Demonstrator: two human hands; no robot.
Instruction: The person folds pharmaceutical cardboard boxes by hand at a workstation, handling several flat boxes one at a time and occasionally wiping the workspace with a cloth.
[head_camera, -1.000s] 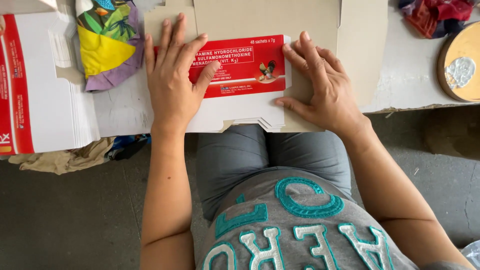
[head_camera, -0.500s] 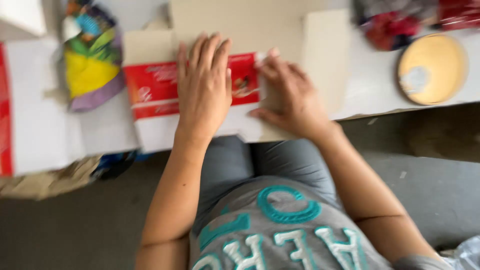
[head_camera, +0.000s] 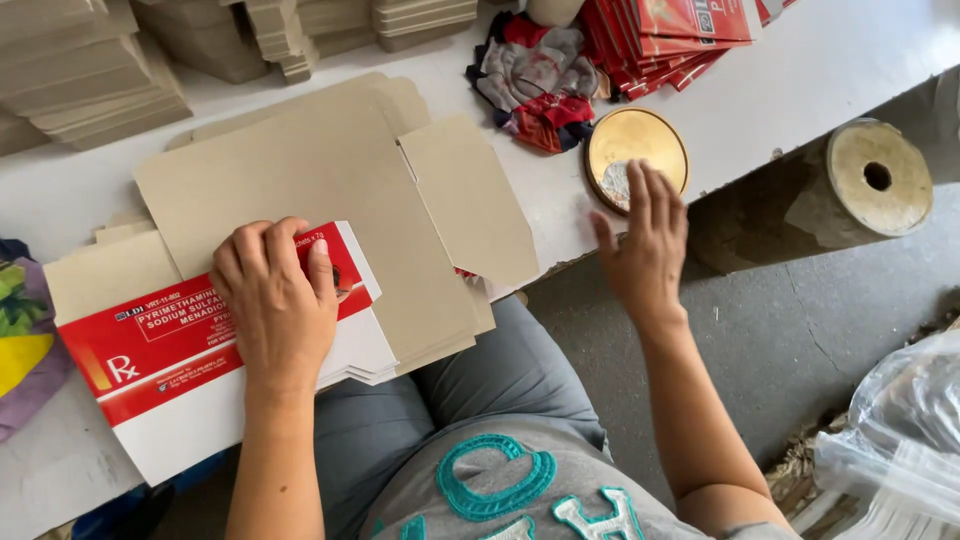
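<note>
Bright, even daylight; sharp focus.

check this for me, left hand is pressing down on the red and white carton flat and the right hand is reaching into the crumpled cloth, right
Not quite. In the head view the left hand does press on the red and white carton flat, but the right hand reaches to the round gold dish, not the crumpled cloth beside it.

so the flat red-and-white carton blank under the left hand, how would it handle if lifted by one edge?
The carton blank is thin, creased board, so it would probably sag and hinge at its folds. Likely light. It lies on a stack of similar blanks, so pushed, it may slide. The left hand presses it flat.
</note>
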